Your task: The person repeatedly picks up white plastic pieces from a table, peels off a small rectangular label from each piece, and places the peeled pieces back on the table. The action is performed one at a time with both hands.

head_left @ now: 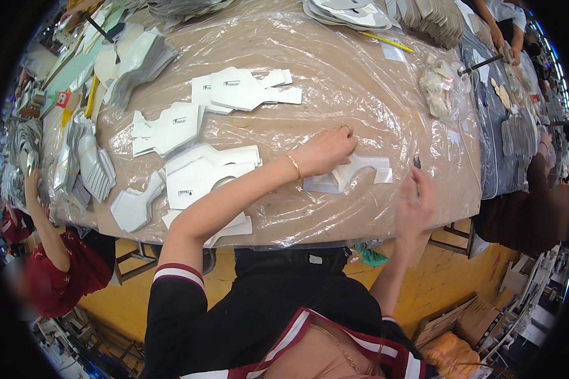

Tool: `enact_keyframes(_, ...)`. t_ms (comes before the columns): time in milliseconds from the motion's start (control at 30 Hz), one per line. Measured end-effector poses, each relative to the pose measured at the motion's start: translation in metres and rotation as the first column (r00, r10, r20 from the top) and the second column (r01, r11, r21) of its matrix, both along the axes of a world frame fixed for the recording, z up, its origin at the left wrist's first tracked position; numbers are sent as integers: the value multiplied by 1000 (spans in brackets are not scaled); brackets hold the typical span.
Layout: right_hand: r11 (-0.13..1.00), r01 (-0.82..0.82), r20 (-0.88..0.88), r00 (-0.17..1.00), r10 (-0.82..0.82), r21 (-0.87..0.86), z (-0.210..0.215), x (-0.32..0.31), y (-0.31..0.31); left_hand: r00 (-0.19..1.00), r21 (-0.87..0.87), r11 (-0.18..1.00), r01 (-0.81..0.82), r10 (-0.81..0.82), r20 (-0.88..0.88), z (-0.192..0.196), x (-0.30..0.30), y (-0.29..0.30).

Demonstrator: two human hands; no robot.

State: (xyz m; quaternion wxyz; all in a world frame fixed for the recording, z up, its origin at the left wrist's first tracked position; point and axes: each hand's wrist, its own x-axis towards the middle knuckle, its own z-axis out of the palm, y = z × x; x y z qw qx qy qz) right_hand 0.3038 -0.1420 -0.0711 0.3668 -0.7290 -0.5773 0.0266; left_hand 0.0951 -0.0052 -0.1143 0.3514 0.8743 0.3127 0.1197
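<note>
I note the left hand (329, 151), grip not discernible, at the white piece (344, 177) lying on the plastic sheet (284, 215); a slip of the dark-tipped tool (416, 162), apparently grasped by the blurred right hand (416, 205), could nick it.

Yellow floor (455, 281) lies below a plastic-covered table (373, 79); lights (557, 69) glow at right

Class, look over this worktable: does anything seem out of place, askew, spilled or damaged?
Nothing looks clearly spilled or damaged. The clear plastic sheet is wrinkled, and the white pieces up and left of the left hand lie overlapped, their edges not lined up.
</note>
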Motion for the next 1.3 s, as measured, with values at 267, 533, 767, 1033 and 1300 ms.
enact_keyframes(267, 935, -272, 93, 950, 299, -227, -32, -41, 67, 1000, 116, 993, 16, -16, 0, -3, -3, -4)
enact_keyframes(533, 957, -227, 204, 943, 263, -181, -51, -37, 62, 972, 516, 834, 198, -235, 7, -4, -41, -33)
enact_keyframes(767, 876, -416, 110, 885, 451, -242, -29, -51, 66, 959, 750, 641, 163, -282, 33, -3, -79, -48)
enact_keyframes(1033, 835, -401, -344, 898, 276, -377, 1, -58, 79, 968, 689, 724, -47, -138, 211, 3, -84, -52)
enact_keyframes(1300, 994, -72, -424, 905, 29, -86, 14, -85, 45, 652, -243, 756, -608, 649, 392, 29, -36, -76)
